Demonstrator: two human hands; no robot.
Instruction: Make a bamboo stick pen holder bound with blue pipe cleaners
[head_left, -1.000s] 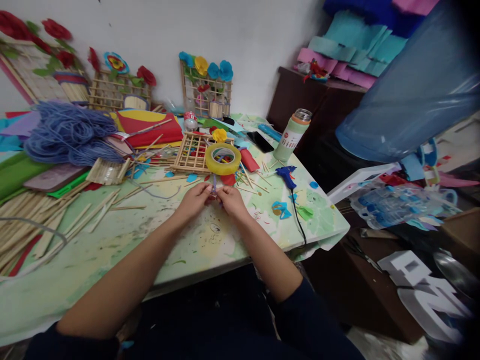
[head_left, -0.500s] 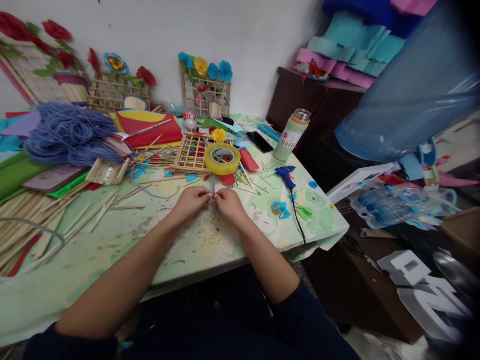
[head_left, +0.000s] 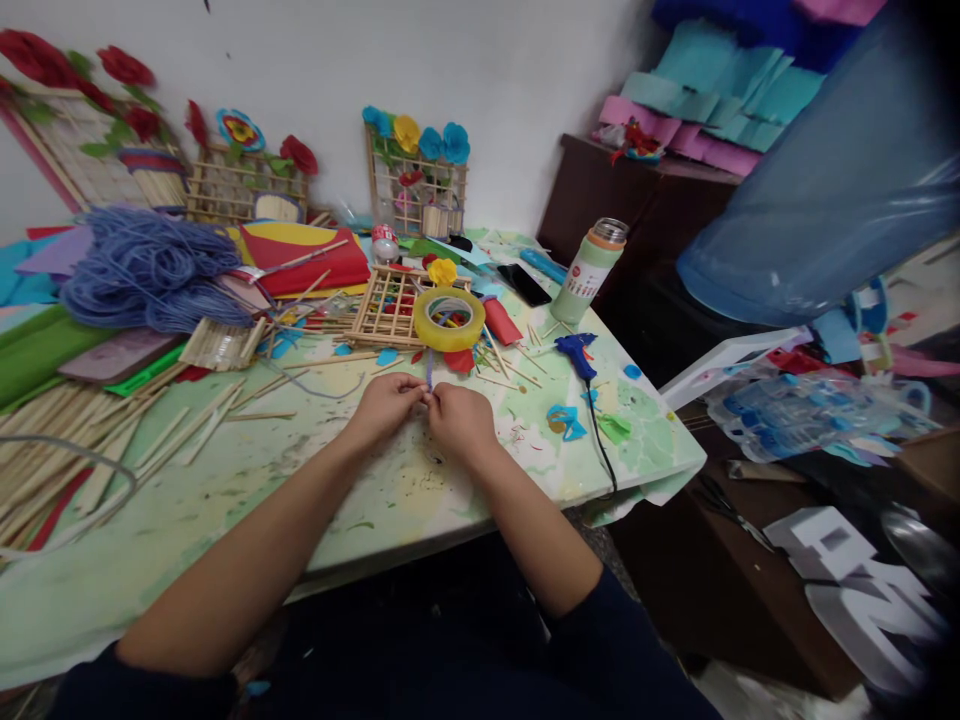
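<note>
While both met near the table's middle, the left hand [head_left: 386,400] and right hand [head_left: 459,420] were pinched fingertip to fingertip on a short purple strand [head_left: 429,376], its free end poking toward 12 o'clock. Judgement: looked like twisting or knotting, best done with short, taut pinches and wrists braced on the table [head_left: 360,500]. From the hands, the tape roll [head_left: 448,318] sat at 12, glue gun [head_left: 576,350] at 2, yarn heap [head_left: 146,265] at 10, loose sticks [head_left: 90,440] at 9. Surface paint-stained green and cluttered, with a white wall [head_left: 487,80] behind.

Both forearms stretch forward, bare below dark sleeves, as the left hand [head_left: 386,403] and right hand [head_left: 459,420] meet, fingertips pinched together.
</note>
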